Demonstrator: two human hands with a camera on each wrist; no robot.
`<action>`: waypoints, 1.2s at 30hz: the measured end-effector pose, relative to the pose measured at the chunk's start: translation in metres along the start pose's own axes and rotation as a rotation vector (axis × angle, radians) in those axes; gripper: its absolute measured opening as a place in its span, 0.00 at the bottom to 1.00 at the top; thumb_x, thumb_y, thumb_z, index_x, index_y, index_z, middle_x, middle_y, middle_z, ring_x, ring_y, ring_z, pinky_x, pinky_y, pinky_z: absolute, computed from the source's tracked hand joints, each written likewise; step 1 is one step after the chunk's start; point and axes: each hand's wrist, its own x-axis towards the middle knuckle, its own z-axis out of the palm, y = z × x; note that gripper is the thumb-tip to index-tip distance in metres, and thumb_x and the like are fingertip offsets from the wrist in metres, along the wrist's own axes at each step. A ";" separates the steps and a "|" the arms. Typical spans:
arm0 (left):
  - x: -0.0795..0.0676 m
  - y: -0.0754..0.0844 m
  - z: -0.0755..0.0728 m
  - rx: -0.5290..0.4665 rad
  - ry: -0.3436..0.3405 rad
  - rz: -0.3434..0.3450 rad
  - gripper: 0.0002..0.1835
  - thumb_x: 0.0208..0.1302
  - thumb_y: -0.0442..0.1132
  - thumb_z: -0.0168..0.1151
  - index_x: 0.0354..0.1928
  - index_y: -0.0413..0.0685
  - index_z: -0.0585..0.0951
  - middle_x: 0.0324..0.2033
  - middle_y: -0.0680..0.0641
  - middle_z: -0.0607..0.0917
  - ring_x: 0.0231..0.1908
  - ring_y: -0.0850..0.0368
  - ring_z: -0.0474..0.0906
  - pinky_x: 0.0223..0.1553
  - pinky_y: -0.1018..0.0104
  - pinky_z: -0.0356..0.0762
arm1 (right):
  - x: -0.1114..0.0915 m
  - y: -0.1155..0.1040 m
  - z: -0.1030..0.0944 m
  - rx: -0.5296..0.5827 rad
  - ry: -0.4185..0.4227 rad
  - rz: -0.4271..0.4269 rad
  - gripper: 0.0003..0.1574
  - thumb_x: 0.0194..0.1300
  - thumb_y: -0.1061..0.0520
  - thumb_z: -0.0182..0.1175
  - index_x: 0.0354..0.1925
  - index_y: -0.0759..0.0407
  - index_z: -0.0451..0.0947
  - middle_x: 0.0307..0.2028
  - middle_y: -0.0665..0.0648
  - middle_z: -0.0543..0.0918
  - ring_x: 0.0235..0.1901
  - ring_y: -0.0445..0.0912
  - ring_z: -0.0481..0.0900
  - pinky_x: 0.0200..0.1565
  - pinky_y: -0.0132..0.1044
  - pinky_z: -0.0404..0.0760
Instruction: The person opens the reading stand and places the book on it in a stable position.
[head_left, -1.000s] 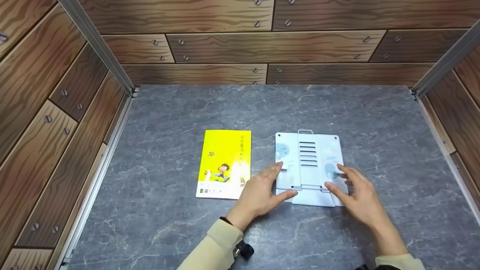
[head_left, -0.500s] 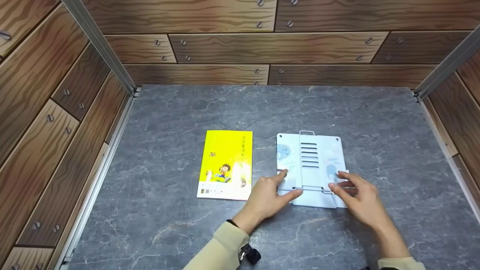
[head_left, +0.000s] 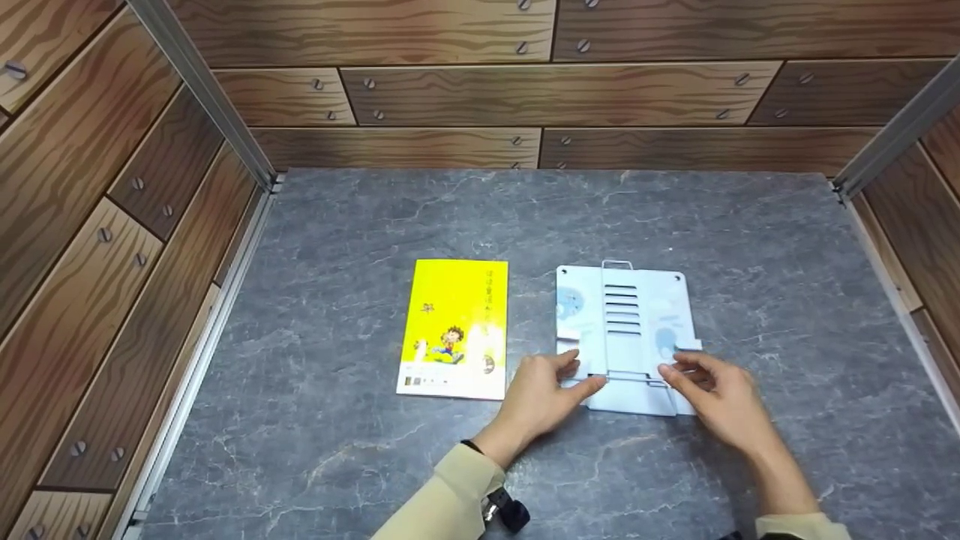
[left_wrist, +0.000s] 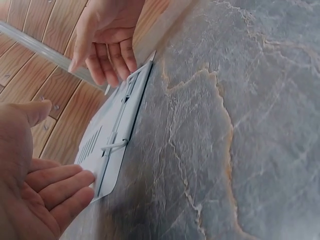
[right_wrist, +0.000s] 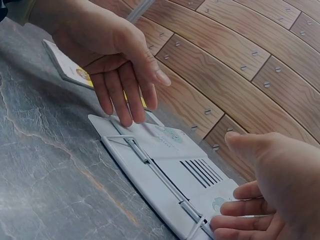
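Note:
A folded pale blue book stand [head_left: 622, 352] lies flat on the table in the head view, with slots down its middle and a wire loop at its far edge. My left hand [head_left: 536, 394] is at its near left side, thumb over the near wire bar. On the opposite side, my right hand [head_left: 716, 397] has its fingertips at the near right part. Both hands have loosely bent fingers, and neither visibly grips the stand; whether the fingertips touch it is unclear. In the left wrist view, the stand's wire arms [left_wrist: 114, 145] lie folded along its near edge.
A yellow book [head_left: 454, 322] with a cartoon child on its cover lies left of the stand. Grey marbled tabletop [head_left: 337, 450] surrounds both. Wood-patterned walls [head_left: 450, 94] with metal corner posts enclose the table at the back and sides.
My left hand's fingers have drawn back from the stand's left white clip toward its near edge. The right fingers have moved slightly nearer too. Book and stand lie as before.

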 end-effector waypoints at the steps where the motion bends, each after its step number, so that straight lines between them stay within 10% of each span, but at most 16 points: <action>1: 0.000 0.000 0.000 -0.007 -0.001 -0.005 0.38 0.67 0.62 0.72 0.65 0.38 0.83 0.52 0.45 0.89 0.51 0.61 0.87 0.54 0.69 0.83 | 0.000 0.000 0.000 0.002 0.001 0.004 0.36 0.74 0.39 0.67 0.60 0.69 0.83 0.48 0.63 0.89 0.45 0.54 0.88 0.45 0.27 0.83; 36: 0.014 0.000 0.007 -0.173 -0.053 -0.169 0.09 0.68 0.39 0.74 0.43 0.41 0.92 0.35 0.50 0.92 0.37 0.63 0.88 0.41 0.71 0.86 | 0.005 0.005 -0.001 0.260 -0.135 0.179 0.17 0.74 0.66 0.66 0.51 0.84 0.81 0.41 0.70 0.88 0.36 0.44 0.89 0.40 0.34 0.90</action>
